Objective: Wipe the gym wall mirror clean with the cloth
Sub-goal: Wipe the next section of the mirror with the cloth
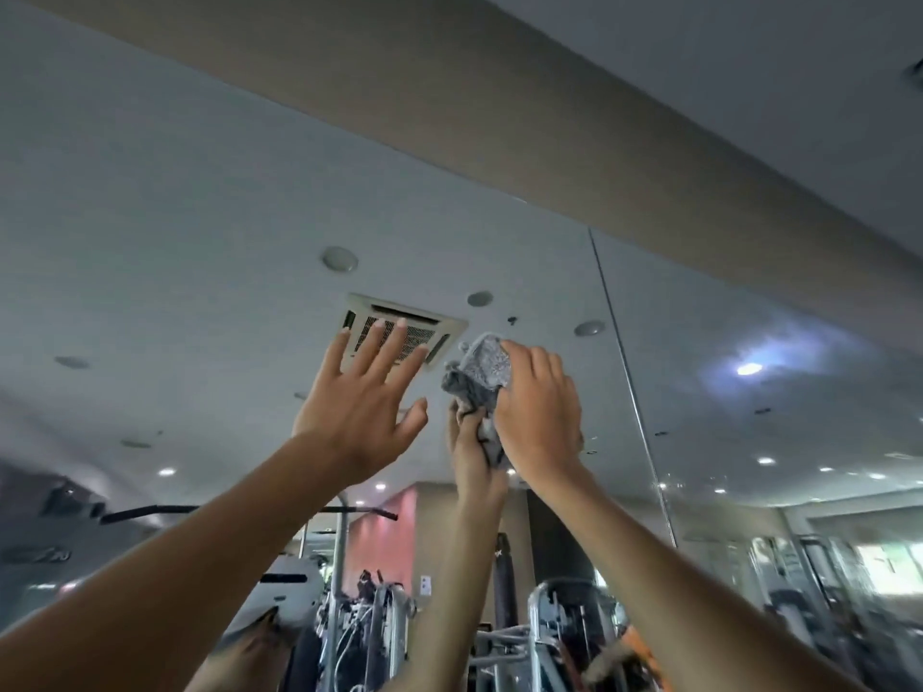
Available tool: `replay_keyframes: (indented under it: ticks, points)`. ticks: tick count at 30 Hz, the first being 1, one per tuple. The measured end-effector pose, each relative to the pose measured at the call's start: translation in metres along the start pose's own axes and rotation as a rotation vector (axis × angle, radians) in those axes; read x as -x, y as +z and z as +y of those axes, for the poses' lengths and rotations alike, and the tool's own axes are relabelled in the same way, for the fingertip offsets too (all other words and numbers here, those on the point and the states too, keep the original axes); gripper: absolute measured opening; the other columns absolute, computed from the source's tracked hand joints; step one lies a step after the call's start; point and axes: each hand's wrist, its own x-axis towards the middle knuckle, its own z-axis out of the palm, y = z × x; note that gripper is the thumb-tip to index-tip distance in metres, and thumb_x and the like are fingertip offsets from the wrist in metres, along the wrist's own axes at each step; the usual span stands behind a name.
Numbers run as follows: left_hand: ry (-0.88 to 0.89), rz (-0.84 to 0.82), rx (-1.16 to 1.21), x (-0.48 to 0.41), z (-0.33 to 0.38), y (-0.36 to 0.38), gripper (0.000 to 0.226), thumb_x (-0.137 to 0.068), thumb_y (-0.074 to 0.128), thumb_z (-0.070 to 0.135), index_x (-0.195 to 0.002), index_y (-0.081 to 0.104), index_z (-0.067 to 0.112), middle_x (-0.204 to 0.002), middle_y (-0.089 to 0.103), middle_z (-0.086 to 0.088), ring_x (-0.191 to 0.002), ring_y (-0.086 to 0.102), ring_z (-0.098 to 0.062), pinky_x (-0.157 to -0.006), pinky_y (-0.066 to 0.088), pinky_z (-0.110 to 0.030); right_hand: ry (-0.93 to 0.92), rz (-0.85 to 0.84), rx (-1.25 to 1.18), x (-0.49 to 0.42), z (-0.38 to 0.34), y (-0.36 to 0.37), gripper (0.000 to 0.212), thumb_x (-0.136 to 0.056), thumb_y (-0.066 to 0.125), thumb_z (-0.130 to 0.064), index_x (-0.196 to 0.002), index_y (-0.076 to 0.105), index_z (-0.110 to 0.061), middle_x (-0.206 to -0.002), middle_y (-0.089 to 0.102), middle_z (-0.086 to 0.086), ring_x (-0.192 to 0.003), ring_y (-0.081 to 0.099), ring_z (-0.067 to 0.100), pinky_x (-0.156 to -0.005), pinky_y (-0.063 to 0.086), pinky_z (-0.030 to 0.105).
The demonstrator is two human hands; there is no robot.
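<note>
Cloth (482, 372): grey, bunched, pressed to the mirror (200, 217) just left of the seam (627, 372), high on the glass.
- Handling (judged): soft, light and limp. It should mould flat under pressure, but loose corners may fold or slip out. Best held as a wad under the palm, with the fingers over its top edge.
- Right hand (539, 407): fingers curled over the cloth, gripping it against the glass. Its reflection meets it there.
- Left hand (357, 412): further left of the seam, fingers spread and straight, holding nothing. Contact with the glass is likely, but I cannot tell.
- Surface: hard, smooth and vertical, with a second panel right of the seam. Smears are not resolvable here.
- Room: soffit (449, 117) above the seam. Reflected left of it are a ceiling vent (399, 329), downlights and gym machines (379, 616).
</note>
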Motion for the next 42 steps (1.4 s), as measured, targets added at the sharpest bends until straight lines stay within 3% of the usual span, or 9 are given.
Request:
replay_keyframes:
  ticks: [5,8,10,13,18,22,26,34,42]
  points:
    - [0.002,0.029,0.024,0.000,-0.002,0.006,0.078,-0.091,0.011,0.060,-0.158,0.026,0.023,-0.166,0.015,-0.012,-0.154,0.012,-0.027,-0.120,-0.001,-0.051,0.058,-0.034,-0.059,0.012,-0.004,0.016,0.057,-0.083,0.059,-0.003,-0.139,0.053,-0.014,-0.127,0.061,0.006,-0.120,0.051,0.028,-0.095,0.040,0.038]
    - [-0.005,0.036,0.022,0.001,-0.001,0.009,0.078,-0.089,0.003,0.062,-0.159,0.009,0.026,-0.167,0.006,-0.010,-0.155,0.004,-0.026,-0.121,-0.005,-0.050,0.079,-0.085,-0.117,0.019,-0.011,0.021,0.056,-0.090,0.052,-0.029,-0.144,0.046,-0.018,-0.141,0.051,0.001,-0.132,0.040,0.022,-0.106,0.033,0.037]
    - [-0.009,0.039,0.017,0.002,0.000,0.010,0.076,-0.089,-0.003,0.063,-0.155,-0.003,0.027,-0.167,0.000,-0.009,-0.155,-0.001,-0.025,-0.122,-0.006,-0.051,0.044,-0.139,-0.129,0.024,-0.013,0.020,0.070,-0.088,0.034,-0.055,-0.149,0.040,-0.021,-0.152,0.042,-0.002,-0.143,0.030,0.018,-0.117,0.024,0.038]
    - [-0.026,0.040,0.012,0.003,0.002,0.007,0.079,-0.091,-0.001,0.064,-0.159,0.011,0.025,-0.167,0.006,-0.011,-0.155,0.002,-0.027,-0.122,-0.004,-0.053,-0.010,-0.252,-0.178,0.031,-0.006,0.020,0.086,-0.085,0.008,-0.070,-0.158,0.023,-0.027,-0.165,0.017,-0.011,-0.152,0.002,0.006,-0.125,0.003,0.035]
    - [-0.062,0.016,0.015,0.009,0.007,0.000,0.087,-0.082,-0.014,0.062,-0.160,0.001,0.027,-0.168,-0.003,-0.009,-0.155,-0.007,-0.025,-0.121,-0.009,-0.053,-0.114,-0.256,-0.202,0.046,0.021,0.015,0.063,-0.096,0.011,-0.058,-0.152,0.022,-0.031,-0.156,0.016,-0.020,-0.149,0.005,0.000,-0.125,0.013,0.039]
    - [-0.072,0.008,0.016,0.010,0.008,0.000,0.086,-0.080,-0.016,0.059,-0.159,-0.004,0.027,-0.167,-0.010,-0.008,-0.154,-0.013,-0.024,-0.120,-0.011,-0.052,0.018,-0.207,-0.194,0.022,0.035,0.016,0.069,-0.095,0.021,-0.055,-0.152,0.038,-0.021,-0.162,0.028,-0.004,-0.151,0.017,0.014,-0.124,0.018,0.039]
    - [-0.078,0.004,0.012,0.011,0.007,-0.001,0.085,-0.082,-0.013,0.060,-0.160,-0.002,0.027,-0.168,-0.008,-0.008,-0.154,-0.011,-0.023,-0.121,-0.009,-0.052,0.147,-0.344,-0.101,-0.025,0.010,0.028,0.059,-0.106,0.024,-0.043,-0.160,0.011,-0.023,-0.168,0.003,0.000,-0.154,-0.003,0.015,-0.125,-0.002,0.040]
    - [0.021,-0.038,-0.026,0.011,-0.007,-0.006,0.092,-0.076,-0.016,0.062,-0.160,0.001,0.028,-0.168,-0.002,-0.008,-0.155,-0.005,-0.023,-0.121,0.003,-0.050,-0.145,-0.536,-0.045,0.039,0.019,0.004,0.064,-0.095,0.014,-0.057,-0.151,-0.014,-0.040,-0.156,-0.024,-0.021,-0.146,-0.025,0.000,-0.118,-0.015,0.032]
    - [0.026,-0.027,-0.009,0.019,-0.007,0.003,0.085,-0.083,-0.016,0.060,-0.160,-0.003,0.026,-0.167,-0.008,-0.010,-0.154,-0.012,-0.024,-0.123,-0.006,-0.051,0.227,-0.429,-0.059,-0.029,0.025,0.026,0.069,-0.103,0.025,-0.056,-0.160,0.009,-0.022,-0.168,-0.004,0.002,-0.153,-0.009,0.018,-0.124,-0.003,0.046]
